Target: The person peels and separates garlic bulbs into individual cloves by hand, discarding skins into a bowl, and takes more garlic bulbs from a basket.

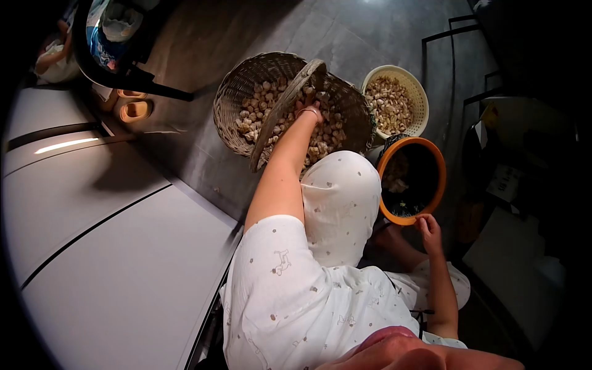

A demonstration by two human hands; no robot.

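My left hand (310,111) reaches under the handle of a large wicker basket (231,117), down among the garlic bulbs (262,105). Its fingertips are partly hidden there, so I cannot tell if they close on a bulb. A bracelet circles that wrist. Beside my knee stands a dark bucket with an orange rim (441,172), holding some pale garlic pieces (395,176) and shadowed inside. My right hand (429,232) is closed on the near edge of that rim, its fingers bent over it.
Behind the bucket stands a cream perforated basket (422,102) full of garlic cloves (388,105). White cabinet panels (123,265) rise on the left. Orange slippers (135,111) and a dark chair leg (166,91) are farther back. Black metal frames (453,34) stand at right.
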